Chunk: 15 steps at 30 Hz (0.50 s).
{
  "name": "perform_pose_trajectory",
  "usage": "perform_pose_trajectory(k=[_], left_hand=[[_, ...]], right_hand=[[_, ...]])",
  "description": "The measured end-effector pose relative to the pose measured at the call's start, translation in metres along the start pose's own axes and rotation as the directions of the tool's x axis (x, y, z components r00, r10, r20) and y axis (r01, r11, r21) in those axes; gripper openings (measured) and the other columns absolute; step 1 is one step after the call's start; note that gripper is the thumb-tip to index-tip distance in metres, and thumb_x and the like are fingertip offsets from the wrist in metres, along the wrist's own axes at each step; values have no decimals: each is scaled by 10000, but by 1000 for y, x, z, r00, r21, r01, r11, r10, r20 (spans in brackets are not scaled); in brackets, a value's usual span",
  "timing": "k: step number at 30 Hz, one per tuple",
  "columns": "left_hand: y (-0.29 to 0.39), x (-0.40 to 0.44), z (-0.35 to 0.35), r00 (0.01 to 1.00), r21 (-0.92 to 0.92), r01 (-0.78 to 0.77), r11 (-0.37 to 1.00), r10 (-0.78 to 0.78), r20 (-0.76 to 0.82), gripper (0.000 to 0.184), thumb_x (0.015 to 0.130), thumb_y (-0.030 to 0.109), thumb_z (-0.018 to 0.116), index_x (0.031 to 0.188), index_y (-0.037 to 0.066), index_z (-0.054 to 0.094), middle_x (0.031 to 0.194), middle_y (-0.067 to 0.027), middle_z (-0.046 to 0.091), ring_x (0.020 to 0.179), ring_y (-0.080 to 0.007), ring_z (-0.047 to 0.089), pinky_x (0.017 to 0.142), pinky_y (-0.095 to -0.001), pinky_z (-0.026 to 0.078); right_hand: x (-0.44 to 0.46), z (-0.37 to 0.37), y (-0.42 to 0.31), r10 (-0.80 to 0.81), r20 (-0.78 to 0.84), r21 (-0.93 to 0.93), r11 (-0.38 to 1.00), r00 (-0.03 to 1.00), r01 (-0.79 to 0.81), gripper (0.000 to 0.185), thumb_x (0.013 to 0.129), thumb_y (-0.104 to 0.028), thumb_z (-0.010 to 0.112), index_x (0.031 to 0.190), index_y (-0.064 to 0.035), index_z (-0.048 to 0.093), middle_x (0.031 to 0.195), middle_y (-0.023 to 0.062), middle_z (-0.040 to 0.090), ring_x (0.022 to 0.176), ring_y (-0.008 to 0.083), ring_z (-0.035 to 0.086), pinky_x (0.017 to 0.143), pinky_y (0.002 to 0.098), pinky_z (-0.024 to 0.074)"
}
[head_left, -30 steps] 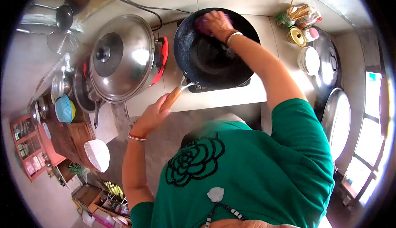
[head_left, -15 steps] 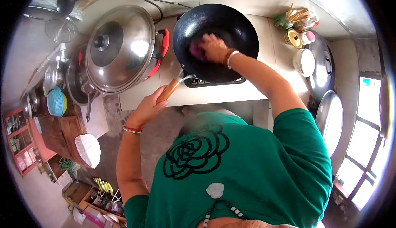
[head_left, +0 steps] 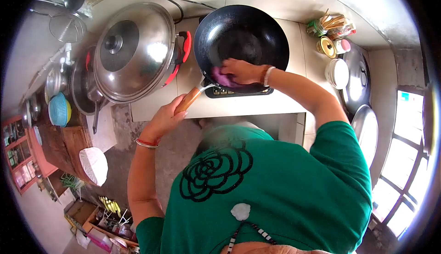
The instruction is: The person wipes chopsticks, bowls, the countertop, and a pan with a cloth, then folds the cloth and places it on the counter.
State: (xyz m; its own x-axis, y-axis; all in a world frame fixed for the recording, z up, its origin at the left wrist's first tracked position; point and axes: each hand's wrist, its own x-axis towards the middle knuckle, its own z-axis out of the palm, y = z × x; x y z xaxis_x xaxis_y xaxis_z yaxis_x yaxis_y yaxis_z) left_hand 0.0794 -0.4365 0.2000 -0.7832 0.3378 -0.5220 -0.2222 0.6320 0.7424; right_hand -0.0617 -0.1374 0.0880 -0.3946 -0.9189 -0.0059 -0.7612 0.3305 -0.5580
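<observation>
A black wok (head_left: 266,28) rests on a cooktop (head_left: 239,94) at the counter's front. My left hand (head_left: 161,119) is wrapped round its wooden handle (head_left: 188,99). Inside the wok, my right hand (head_left: 243,72) presses a purple cloth (head_left: 222,76) against the near-left inner wall. The cloth is bunched under the fingers and partly hidden by them. The middle of the wok's bottom looks darker than its sides.
Left of the wok stands a large lidded steel pot (head_left: 133,54) with red handles (head_left: 185,47). To the right are a yellow lidded container (head_left: 326,46), a white bowl (head_left: 339,74) and a dark lid (head_left: 358,77). A blue basket (head_left: 58,109) sits far left.
My right hand and the purple cloth have moved down toward the wok's near wall. My left hand stays on the handle.
</observation>
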Motion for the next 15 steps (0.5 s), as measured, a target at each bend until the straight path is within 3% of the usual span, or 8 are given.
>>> perform_pose_trajectory(k=[2,4,6,8,10,13,15], left_hand=[[-6,2,1,1000,8,-8,1000,8,9,564,849,223,567,1346,37,379,1097,-168,597,1008,-250,586,887,-343,436],[-11,4,1,1000,26,-15,1000,15,-1,570,845,225,573,1349,43,377,1118,-170,589,1038,-255,580,897,-342,432],[-10,3,0,1000,25,-23,999,23,-8,550,841,210,568,1334,45,390,1082,-173,594,988,-276,589,866,-346,438],[-7,3,0,999,17,-33,999,33,-13,530,838,196,562,1320,47,402,1047,-177,598,937,-296,599,835,-349,445],[0,0,2,996,15,-53,998,54,-70,516,844,203,550,1310,33,407,1029,-179,601,931,-302,599,834,-346,443],[10,-4,2,998,18,4,1000,-3,-64,501,847,198,547,1299,28,418,1016,-184,603,925,-301,601,833,-347,444],[5,-3,2,998,7,-17,1000,17,-59,498,846,194,554,1297,31,422,1015,-187,604,931,-300,602,839,-345,444]], right_hand=[[36,4,5,-49,-207,-91,995,977,31,366,655,-90,647,1020,-104,618,1038,115,522,956,304,521,872,397,448],[64,0,31,-95,-327,-408,912,940,-50,296,744,-132,586,1038,-148,620,1110,73,519,1066,262,490,933,403,407],[77,-6,69,27,-400,-666,678,916,-311,309,829,-177,526,1123,-244,591,1173,45,494,1132,237,448,953,467,339],[70,-52,69,333,-388,-638,575,859,-512,300,834,-220,536,1121,-277,598,1178,21,490,1112,222,438,886,395,344],[42,-70,89,365,-460,-671,453,809,-586,300,791,-238,593,1089,-242,616,1117,21,515,1082,223,454,870,396,350],[-7,-81,79,574,-271,-701,433,773,-567,359,775,-199,625,1132,-166,617,1118,64,523,1078,232,465,860,367,382],[-43,-73,62,639,-100,-682,514,763,-520,338,782,-181,628,1115,-124,622,1139,91,531,1079,265,491,869,412,429]])
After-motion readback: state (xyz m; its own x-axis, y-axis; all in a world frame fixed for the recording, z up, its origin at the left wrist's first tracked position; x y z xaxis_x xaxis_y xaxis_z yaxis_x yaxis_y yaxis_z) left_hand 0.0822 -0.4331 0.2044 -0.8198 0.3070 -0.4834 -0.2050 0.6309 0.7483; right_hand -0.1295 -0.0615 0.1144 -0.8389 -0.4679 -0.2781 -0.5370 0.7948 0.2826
